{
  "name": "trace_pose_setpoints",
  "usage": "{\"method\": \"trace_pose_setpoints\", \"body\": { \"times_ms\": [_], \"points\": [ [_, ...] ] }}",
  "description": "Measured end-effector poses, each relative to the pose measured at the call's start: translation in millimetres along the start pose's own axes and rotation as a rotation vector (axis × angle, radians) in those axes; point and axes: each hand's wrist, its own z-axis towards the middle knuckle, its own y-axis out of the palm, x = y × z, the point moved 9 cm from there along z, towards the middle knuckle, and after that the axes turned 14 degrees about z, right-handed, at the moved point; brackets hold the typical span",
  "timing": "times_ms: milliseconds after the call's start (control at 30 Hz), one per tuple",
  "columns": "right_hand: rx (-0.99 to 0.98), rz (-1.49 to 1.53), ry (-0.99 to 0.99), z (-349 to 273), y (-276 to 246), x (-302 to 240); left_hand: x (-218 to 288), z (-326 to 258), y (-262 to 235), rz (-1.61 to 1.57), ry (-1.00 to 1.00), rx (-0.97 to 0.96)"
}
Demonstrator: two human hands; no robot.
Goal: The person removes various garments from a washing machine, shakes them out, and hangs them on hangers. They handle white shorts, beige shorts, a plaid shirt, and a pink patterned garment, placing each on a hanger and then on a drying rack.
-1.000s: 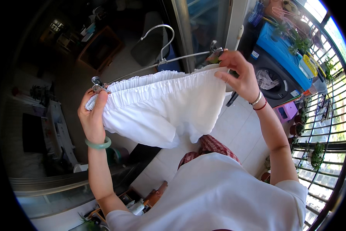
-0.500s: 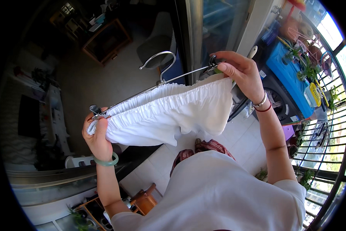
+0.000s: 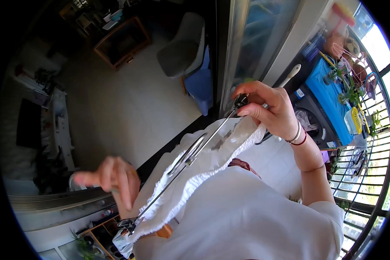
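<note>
Clip hanger and white shorts found supported by the right hand alone

At the far left, a dark flat panel point(image 3: 29, 123) was noted within the dim room. Near it in the view, the left hand point(image 3: 117, 177) was seen raised and blurred by motion, its fingers loosely bent and parted; nothing was seen to be gripped by it. Below that hand, the metal left clip point(image 3: 127, 225) was observed at one end of the waistband.

The white elastic-waisted shorts point(image 3: 199, 180) were found at the centre, in front of the wearer's white top point(image 3: 255, 203), with the waist opening turned upward. The metal clip hanger point(image 3: 189, 161) was laid slantwise over that opening, its curved hook point(image 3: 199, 141) folded close along the bar. Beyond, a grey chair point(image 3: 180, 50) was recorded on the room floor.

At the upper end of the bar, the right clip point(image 3: 240, 101) was pinched between thumb and forefinger of the right hand point(image 3: 271, 110). Whether the fabric was bitten by that clip could not be determined. A silver bangle point(image 3: 297, 132) was worn on the right wrist. Farther right, a front-loading washing machine point(image 3: 323, 119) and a barred window point(image 3: 377, 164) were noted.
</note>
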Motion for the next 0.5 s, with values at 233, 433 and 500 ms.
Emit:
{"method": "trace_pose_setpoints", "body": {
  "times_ms": [233,433,500],
  "points": [
    [-0.126,-0.254,-0.101,41,56,8,-149,-28,-106,0.403,-0.81,0.512],
    [-0.041,-0.28,0.026,94,65,25,-102,-40,-147,0.331,-0.867,0.714],
    [-0.036,-0.361,-0.035,116,73,21,-89,-42,-163,0.316,-0.814,0.744]
  ]
}}
